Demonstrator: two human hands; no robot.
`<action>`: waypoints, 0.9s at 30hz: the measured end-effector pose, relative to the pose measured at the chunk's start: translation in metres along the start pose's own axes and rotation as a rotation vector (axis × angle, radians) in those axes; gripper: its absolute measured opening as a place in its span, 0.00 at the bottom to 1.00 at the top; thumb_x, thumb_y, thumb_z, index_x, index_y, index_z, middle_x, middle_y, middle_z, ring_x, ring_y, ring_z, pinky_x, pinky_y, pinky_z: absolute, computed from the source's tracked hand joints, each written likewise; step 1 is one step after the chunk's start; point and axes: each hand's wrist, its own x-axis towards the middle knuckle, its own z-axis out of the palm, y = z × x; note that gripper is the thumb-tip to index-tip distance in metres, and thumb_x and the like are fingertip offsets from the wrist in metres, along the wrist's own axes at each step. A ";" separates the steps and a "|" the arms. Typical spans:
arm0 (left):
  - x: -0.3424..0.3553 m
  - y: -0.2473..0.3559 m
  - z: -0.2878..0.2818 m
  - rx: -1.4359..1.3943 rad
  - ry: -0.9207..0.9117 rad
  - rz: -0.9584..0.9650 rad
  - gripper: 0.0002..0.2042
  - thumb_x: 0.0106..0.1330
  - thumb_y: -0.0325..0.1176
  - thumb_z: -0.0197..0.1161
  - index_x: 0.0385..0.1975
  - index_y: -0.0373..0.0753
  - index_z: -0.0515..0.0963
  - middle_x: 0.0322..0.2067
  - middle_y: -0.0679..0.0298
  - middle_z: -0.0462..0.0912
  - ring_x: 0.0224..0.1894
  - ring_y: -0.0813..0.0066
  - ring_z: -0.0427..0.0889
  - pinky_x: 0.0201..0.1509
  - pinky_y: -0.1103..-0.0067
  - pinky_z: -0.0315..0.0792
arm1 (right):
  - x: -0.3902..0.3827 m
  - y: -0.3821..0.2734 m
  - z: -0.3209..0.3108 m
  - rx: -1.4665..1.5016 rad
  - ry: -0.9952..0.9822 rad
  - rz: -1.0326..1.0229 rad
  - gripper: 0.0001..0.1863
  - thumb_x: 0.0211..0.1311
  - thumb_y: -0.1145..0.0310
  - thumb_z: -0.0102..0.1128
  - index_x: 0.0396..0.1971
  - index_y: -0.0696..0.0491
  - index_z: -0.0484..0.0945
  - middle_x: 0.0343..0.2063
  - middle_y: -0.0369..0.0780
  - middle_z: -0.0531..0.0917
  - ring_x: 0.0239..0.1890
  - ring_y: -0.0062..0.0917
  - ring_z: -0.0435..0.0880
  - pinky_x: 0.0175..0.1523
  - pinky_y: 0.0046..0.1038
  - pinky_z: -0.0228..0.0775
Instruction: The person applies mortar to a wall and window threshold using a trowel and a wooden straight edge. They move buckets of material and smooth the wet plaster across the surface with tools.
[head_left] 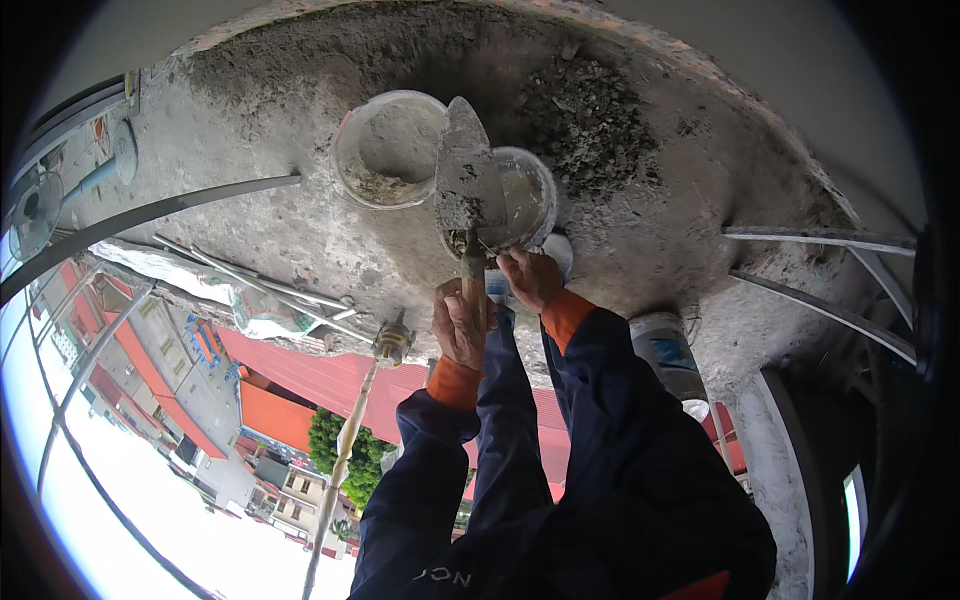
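Observation:
My left hand [460, 325] is closed around the wooden handle of a trowel [462, 165]. The trowel's long, pointed blade reaches away from me, smeared with grey mortar that clumps near the handle end. Beside the handle, my right hand [531, 277] has its fingers pinched together close to the base of the blade. Whatever they hold is too small to make out. Under the blade's right side stands a round bucket [549, 190] with grey, wet-looking contents. A wider bucket [345, 150] with grey material inside stands to its left, its rim close to the blade.
Dark rubble [600, 125] lies on the rough concrete floor [250, 120] at the back right. Metal bars [820, 235] jut in from the right, near a white bucket [663, 345]. A fan [40, 210] stands far left. Beyond the floor's edge, rooftops [290, 350] lie below.

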 end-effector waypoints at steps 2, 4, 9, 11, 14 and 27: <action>0.008 -0.003 0.007 0.046 -0.020 -0.015 0.27 0.70 0.56 0.35 0.44 0.35 0.67 0.18 0.62 0.74 0.15 0.81 0.70 0.17 0.85 0.64 | -0.005 -0.001 -0.014 0.082 -0.039 0.031 0.23 0.66 0.49 0.42 0.39 0.53 0.77 0.31 0.49 0.80 0.37 0.42 0.80 0.42 0.38 0.70; 0.012 -0.008 0.012 0.102 -0.027 -0.046 0.28 0.70 0.58 0.35 0.43 0.35 0.68 0.21 0.63 0.75 0.17 0.82 0.72 0.20 0.85 0.67 | -0.015 -0.001 -0.036 0.330 -0.048 0.071 0.29 0.67 0.44 0.38 0.49 0.54 0.74 0.45 0.48 0.80 0.50 0.36 0.78 0.52 0.32 0.68; 0.005 -0.031 0.033 0.304 -0.209 0.095 0.26 0.68 0.56 0.42 0.44 0.36 0.70 0.28 0.56 0.77 0.25 0.63 0.78 0.28 0.70 0.72 | -0.040 -0.017 -0.061 0.910 -0.016 -0.081 0.32 0.66 0.43 0.43 0.52 0.59 0.69 0.51 0.44 0.75 0.55 0.29 0.71 0.59 0.32 0.61; 0.006 -0.043 0.034 0.455 -0.171 0.178 0.27 0.66 0.56 0.48 0.46 0.35 0.70 0.32 0.54 0.77 0.30 0.59 0.78 0.33 0.67 0.72 | -0.042 -0.013 -0.063 0.976 -0.035 0.031 0.27 0.65 0.47 0.49 0.48 0.58 0.70 0.48 0.44 0.76 0.53 0.28 0.73 0.60 0.32 0.60; 0.015 -0.064 0.027 0.707 0.104 0.199 0.32 0.59 0.58 0.58 0.50 0.33 0.67 0.39 0.50 0.75 0.39 0.57 0.76 0.41 0.67 0.69 | -0.029 0.017 -0.073 0.916 0.057 0.214 0.20 0.63 0.53 0.54 0.43 0.55 0.70 0.37 0.40 0.79 0.38 0.26 0.79 0.45 0.31 0.71; 0.087 -0.188 -0.071 1.089 0.049 -0.216 0.42 0.51 0.39 0.67 0.65 0.37 0.51 0.59 0.47 0.62 0.60 0.47 0.61 0.63 0.62 0.56 | -0.015 0.067 -0.085 -0.273 0.032 0.225 0.24 0.58 0.48 0.55 0.39 0.57 0.73 0.30 0.48 0.82 0.35 0.42 0.81 0.40 0.38 0.72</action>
